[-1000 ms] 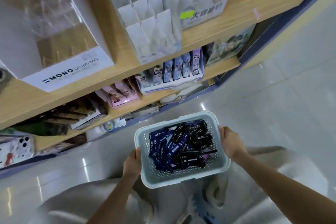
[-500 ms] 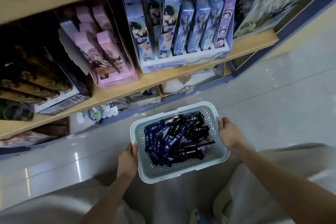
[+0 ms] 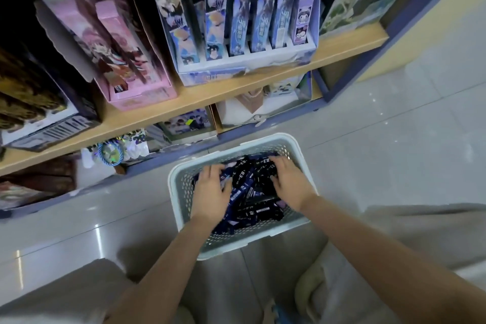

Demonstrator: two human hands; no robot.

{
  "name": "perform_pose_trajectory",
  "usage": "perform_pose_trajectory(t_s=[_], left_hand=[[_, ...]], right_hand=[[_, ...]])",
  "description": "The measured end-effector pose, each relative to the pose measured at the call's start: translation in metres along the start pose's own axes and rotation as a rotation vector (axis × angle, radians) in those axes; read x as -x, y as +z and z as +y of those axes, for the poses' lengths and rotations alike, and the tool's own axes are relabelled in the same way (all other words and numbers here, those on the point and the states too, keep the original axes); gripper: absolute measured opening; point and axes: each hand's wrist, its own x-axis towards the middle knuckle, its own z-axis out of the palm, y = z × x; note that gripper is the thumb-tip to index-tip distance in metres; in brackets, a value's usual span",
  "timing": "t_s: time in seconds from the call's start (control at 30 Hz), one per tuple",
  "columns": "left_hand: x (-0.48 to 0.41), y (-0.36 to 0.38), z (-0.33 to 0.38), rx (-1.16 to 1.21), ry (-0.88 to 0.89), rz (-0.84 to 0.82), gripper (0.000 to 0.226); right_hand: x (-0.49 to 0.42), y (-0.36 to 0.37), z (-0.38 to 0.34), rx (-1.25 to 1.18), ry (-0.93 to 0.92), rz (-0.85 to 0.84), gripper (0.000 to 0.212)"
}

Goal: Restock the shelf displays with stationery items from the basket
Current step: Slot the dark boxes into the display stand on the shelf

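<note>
A pale blue perforated basket (image 3: pixel 175 193) stands on the tiled floor in front of the shelves. It holds several small dark blue and black stationery packets (image 3: pixel 251 188) with white lettering, piled loosely. Both my hands are inside the basket. My left hand (image 3: pixel 210 192) lies on the left side of the pile with its fingers spread over the packets. My right hand (image 3: pixel 289 183) rests on the right side, fingers spread and bent down onto the packets. Neither hand plainly holds a packet.
The wooden shelf board (image 3: pixel 236 93) just above the basket carries a pink display box (image 3: pixel 126 66), a blue display box (image 3: pixel 236 21) of tall illustrated packs and a dark box (image 3: pixel 39 102) at left. The bottom shelf (image 3: pixel 184 123) holds more packs. Grey floor tiles (image 3: pixel 394 139) stretch right; my knees flank the basket.
The basket has come down onto the floor. Both hands have left its rim and moved inside onto the packets. The view has dropped closer to the lower shelves.
</note>
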Motion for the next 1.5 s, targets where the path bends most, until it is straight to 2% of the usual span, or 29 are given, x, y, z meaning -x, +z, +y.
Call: perform_pose_trajectory(t_s=[0.1,0.2,0.33,0.5,0.7,0.77,0.87,0.93,1.0,1.07,1.13,1.2,1.27,1.33,1.4,1.5], left_hand=[[-0.019,0.023,0.010,0.008,-0.038,-0.102,0.051],[-0.033,0.035,0.010,-0.113,-0.028,-0.096,0.052],[-0.038,0.042,0.004,-0.311,0.036,-0.045,0.042],[-0.037,0.043,0.000,-0.265,0.041,0.032,0.031],[-0.011,0.021,-0.008,-0.086,-0.037,0.116,0.024],[0.004,0.011,-0.014,0.152,-0.144,0.112,0.017],[0.025,-0.002,-0.017,0.644,-0.365,0.077,0.007],[0.036,-0.007,-0.015,0.818,-0.419,0.038,0.003],[0.045,-0.010,-0.009,0.922,-0.433,0.002,0.003],[0.051,-0.008,-0.004,0.983,-0.418,-0.020,0.009],[0.056,-0.008,0.004,1.000,-0.389,-0.057,0.014],[0.061,-0.011,0.012,1.082,-0.374,-0.094,0.022],[0.068,-0.016,0.020,1.211,-0.403,-0.136,0.027],[0.075,-0.019,0.024,1.244,-0.418,-0.176,0.027],[0.084,-0.019,0.023,1.163,-0.383,-0.225,0.029],[0.093,-0.018,0.020,1.037,-0.331,-0.271,0.033]], right_hand=[[-0.008,0.011,0.004,0.011,0.061,-0.155,0.071],[-0.019,0.015,0.008,0.032,0.090,-0.232,0.076],[-0.025,0.016,0.008,0.026,0.081,-0.117,0.070],[-0.014,0.019,0.007,0.000,0.068,-0.012,0.046],[-0.007,0.016,0.003,0.101,0.040,0.001,0.034],[-0.004,0.012,0.000,0.114,0.054,0.010,0.033],[0.000,0.002,-0.008,0.090,0.062,0.024,0.032],[0.006,-0.008,-0.019,0.024,0.070,0.069,0.028],[0.013,-0.016,-0.034,-0.166,0.116,0.146,0.009],[0.019,-0.019,-0.055,-0.394,0.209,0.131,0.022],[0.028,-0.016,-0.077,-0.674,0.319,0.066,0.016],[0.040,-0.013,-0.096,-0.872,0.376,0.043,0.038],[0.049,-0.009,-0.106,-0.867,0.376,0.084,0.041],[0.052,-0.002,-0.109,-0.750,0.341,0.136,0.039],[0.054,0.003,-0.110,-0.636,0.285,0.168,0.031],[0.055,0.007,-0.108,-0.635,0.189,0.120,0.018]])
